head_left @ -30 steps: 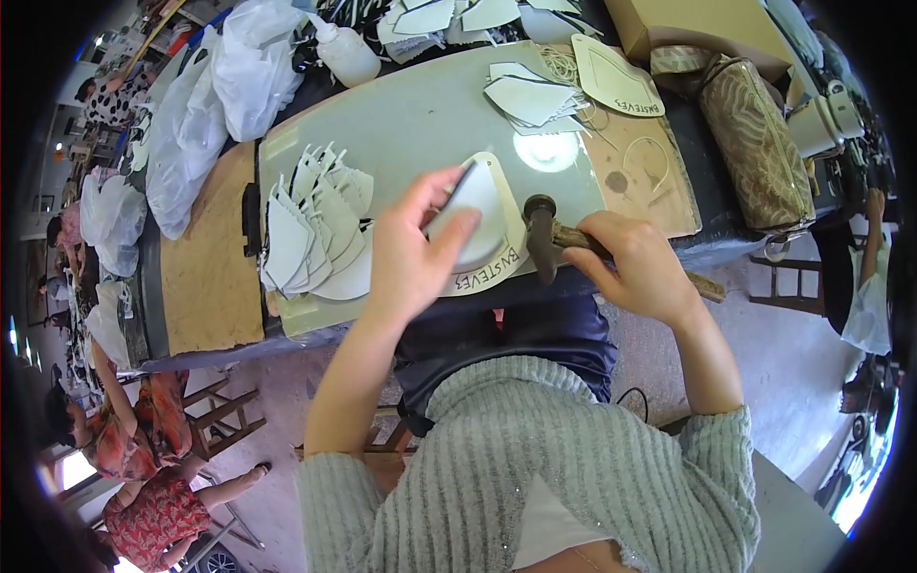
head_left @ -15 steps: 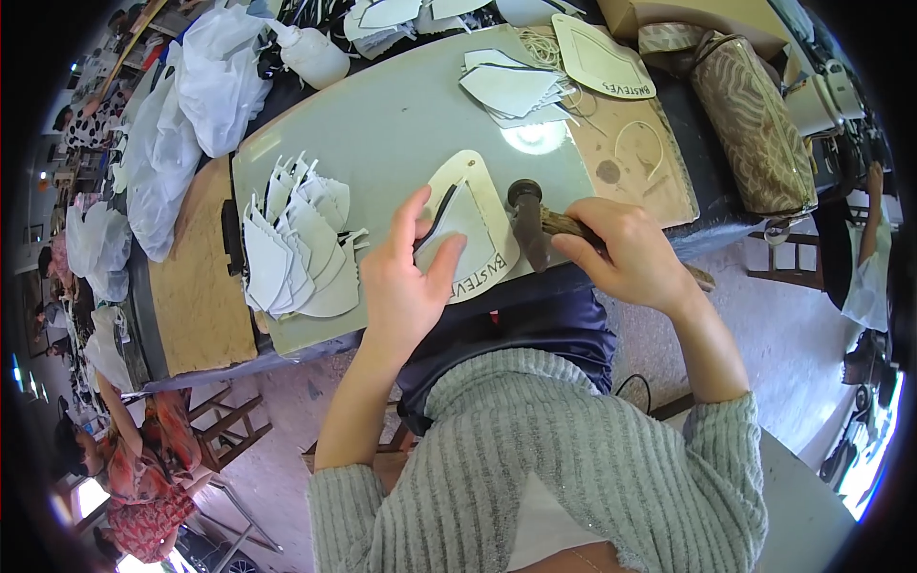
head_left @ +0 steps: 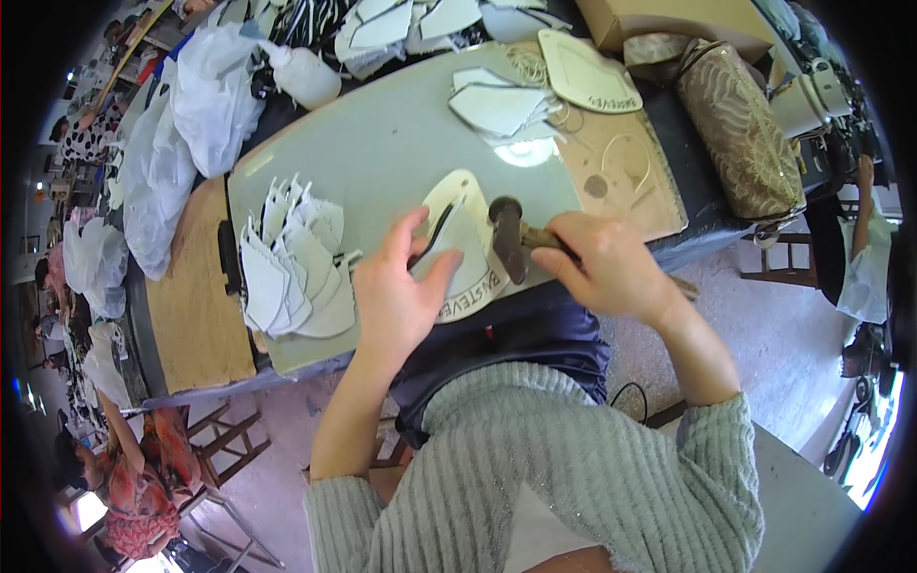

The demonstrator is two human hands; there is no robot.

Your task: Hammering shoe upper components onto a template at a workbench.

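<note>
A: Where does the work lie?

B: The flat white panel with a pointed top (head_left: pixel 458 250) rests on the cream teardrop-shaped template with dark markings (head_left: pixel 447 196), near the front edge of the grey-green board (head_left: pixel 382 143). A narrow black strip (head_left: pixel 442 222) runs by the panel's left side.

A: And the hands?

B: The left hand (head_left: pixel 396 286) has thumb and forefinger spread apart, the thumb over the panel, the forefinger beside the strip. I can't tell whether the curled fingers beneath pinch anything. The right hand (head_left: pixel 607 258) is wrapped around the wooden handle of the dark metal-headed hammer (head_left: pixel 508 239), its head over the template's right side.

A: How would the panel handle?

B: Light and thin, I'd judge, bendy rather than brittle, and apt to slide on that smooth template. Best held flat with fingertips near its edge, away from the hammer.

A: The hammer?

B: Probably head-heavy; gripping the handle well back suits it. Left of the hand lies a fanned pile of white panels (head_left: pixel 296 272).
</note>
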